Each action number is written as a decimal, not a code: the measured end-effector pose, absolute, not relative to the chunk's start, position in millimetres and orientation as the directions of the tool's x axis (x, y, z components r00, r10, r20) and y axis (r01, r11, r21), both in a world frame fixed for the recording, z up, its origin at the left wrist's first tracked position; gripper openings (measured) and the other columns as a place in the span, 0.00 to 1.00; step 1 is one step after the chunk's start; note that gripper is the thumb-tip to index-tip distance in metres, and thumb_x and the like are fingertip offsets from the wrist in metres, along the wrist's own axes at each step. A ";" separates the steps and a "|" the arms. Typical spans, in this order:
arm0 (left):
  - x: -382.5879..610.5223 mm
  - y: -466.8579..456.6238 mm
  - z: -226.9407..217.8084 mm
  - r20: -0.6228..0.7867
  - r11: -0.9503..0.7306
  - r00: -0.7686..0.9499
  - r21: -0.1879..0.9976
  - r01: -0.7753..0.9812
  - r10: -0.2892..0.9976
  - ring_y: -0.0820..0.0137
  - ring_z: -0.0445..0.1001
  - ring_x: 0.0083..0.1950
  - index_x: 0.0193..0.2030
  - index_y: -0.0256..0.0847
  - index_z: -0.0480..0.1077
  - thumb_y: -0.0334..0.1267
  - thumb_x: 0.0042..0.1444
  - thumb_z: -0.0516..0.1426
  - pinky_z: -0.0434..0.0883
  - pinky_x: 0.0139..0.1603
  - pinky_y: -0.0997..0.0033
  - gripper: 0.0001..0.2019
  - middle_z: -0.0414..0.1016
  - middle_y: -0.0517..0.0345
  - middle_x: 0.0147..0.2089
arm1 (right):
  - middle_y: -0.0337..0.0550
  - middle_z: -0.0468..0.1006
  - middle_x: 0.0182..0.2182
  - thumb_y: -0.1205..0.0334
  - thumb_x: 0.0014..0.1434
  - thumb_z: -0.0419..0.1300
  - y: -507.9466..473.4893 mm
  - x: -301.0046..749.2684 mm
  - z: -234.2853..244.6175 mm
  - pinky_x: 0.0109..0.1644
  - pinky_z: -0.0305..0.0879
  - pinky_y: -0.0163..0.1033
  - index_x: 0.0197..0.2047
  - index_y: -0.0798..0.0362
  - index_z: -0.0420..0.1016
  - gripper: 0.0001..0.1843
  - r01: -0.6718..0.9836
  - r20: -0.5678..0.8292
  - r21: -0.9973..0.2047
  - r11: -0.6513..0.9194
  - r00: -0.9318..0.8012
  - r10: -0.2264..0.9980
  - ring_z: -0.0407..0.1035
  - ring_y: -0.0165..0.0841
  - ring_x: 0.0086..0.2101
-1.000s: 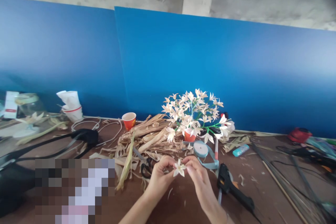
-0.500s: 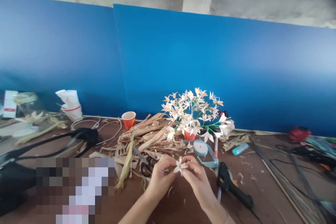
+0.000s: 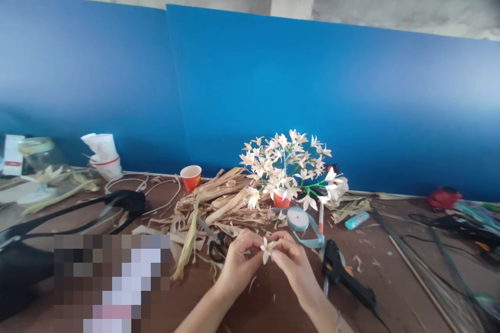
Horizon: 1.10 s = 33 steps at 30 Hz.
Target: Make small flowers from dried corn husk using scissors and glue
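A small cream flower [image 3: 267, 249] with pointed petals is pinched between the fingertips of both hands, above the brown table. My left hand [image 3: 242, 257] holds it from the left, thumb and fingers closed. From the other side, my right hand [image 3: 291, 257] grips it with its thumb against the petals. Behind the hands a bunch of similar cream flowers [image 3: 287, 161] on green stems stands in a red cup [image 3: 281, 199]. A black glue gun [image 3: 346, 278] lies right of my right hand. Black-handled scissors [image 3: 216, 247] lie just left of my left hand.
Dried husks [image 3: 222, 200] are heaped behind the hands. A roll of pale blue ribbon [image 3: 297, 219] sits before the flowers, a turquoise packet [image 3: 357, 220] to its right. An orange paper cup [image 3: 191, 181] stands behind. Long thin rods [image 3: 424, 281] and cables lie right; black straps [image 3: 125, 203] lie left.
The flower has turned slightly between the fingertips, one petal now pointing more downward. Both hands stay in nearly the same place.
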State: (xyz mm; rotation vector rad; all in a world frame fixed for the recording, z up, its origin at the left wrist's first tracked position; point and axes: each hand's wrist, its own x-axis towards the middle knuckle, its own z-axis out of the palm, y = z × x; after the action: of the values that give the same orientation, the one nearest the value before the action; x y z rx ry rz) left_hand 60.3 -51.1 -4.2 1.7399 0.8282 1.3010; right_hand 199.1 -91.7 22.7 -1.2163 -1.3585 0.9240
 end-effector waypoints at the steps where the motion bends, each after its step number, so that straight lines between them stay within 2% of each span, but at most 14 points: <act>1: 60.3 -51.1 -3.9 0.444 -0.467 0.256 0.884 0.035 0.859 0.69 0.67 0.32 0.24 0.39 0.71 0.37 0.48 0.59 0.64 0.35 0.72 0.06 0.71 0.56 0.27 | 0.41 0.68 0.33 0.64 0.50 0.56 -91.5 199.1 22.4 0.30 0.60 0.33 0.19 0.54 0.67 0.10 0.179 0.207 -0.965 0.193 0.061 0.976 0.63 0.29 0.28; 10: 61.2 -49.1 -7.3 0.387 -0.385 0.260 0.921 -0.060 0.885 0.69 0.68 0.32 0.22 0.38 0.72 0.38 0.45 0.61 0.64 0.34 0.73 0.07 0.70 0.56 0.27 | 0.41 0.68 0.34 0.64 0.51 0.56 -92.0 200.4 18.8 0.29 0.60 0.33 0.21 0.54 0.69 0.09 0.204 0.237 -0.953 0.223 0.049 0.970 0.62 0.28 0.27; 18: 61.6 -49.6 -7.6 0.325 -0.327 0.277 0.944 -0.039 0.904 0.71 0.67 0.31 0.24 0.38 0.72 0.39 0.46 0.61 0.64 0.33 0.74 0.07 0.70 0.57 0.27 | 0.42 0.70 0.34 0.64 0.52 0.56 -92.5 200.5 22.4 0.31 0.62 0.34 0.22 0.53 0.70 0.08 0.231 0.281 -0.938 0.258 0.069 0.957 0.65 0.30 0.30; 22: 62.3 -50.4 -6.3 0.323 -0.330 0.297 0.944 -0.030 0.898 0.70 0.67 0.31 0.25 0.38 0.72 0.39 0.47 0.60 0.63 0.34 0.74 0.07 0.71 0.56 0.28 | 0.42 0.70 0.35 0.64 0.52 0.56 -91.8 201.5 20.1 0.35 0.62 0.35 0.23 0.53 0.69 0.08 0.266 0.297 -0.926 0.269 0.071 0.952 0.65 0.32 0.34; 25: 62.7 -49.8 -7.8 0.329 -0.328 0.283 0.943 -0.053 0.901 0.71 0.67 0.30 0.23 0.37 0.71 0.38 0.45 0.61 0.63 0.32 0.74 0.07 0.70 0.57 0.27 | 0.42 0.69 0.34 0.64 0.52 0.55 -91.7 201.2 20.8 0.37 0.62 0.35 0.23 0.53 0.69 0.08 0.273 0.299 -0.923 0.271 0.064 0.952 0.66 0.33 0.34; 33: 62.5 -49.2 -9.4 0.377 -0.368 0.297 0.926 -0.088 0.877 0.70 0.67 0.32 0.19 0.38 0.69 0.38 0.45 0.62 0.64 0.35 0.72 0.09 0.69 0.57 0.26 | 0.43 0.68 0.35 0.63 0.53 0.55 -92.0 201.9 21.8 0.37 0.61 0.36 0.21 0.53 0.66 0.10 0.251 0.279 -0.933 0.257 0.054 0.959 0.65 0.33 0.34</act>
State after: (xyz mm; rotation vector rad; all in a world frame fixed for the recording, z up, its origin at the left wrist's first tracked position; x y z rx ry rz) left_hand 62.5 -49.2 -9.4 1.5934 0.7411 1.2474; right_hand 201.9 -92.0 21.8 -1.2126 -1.4331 0.8148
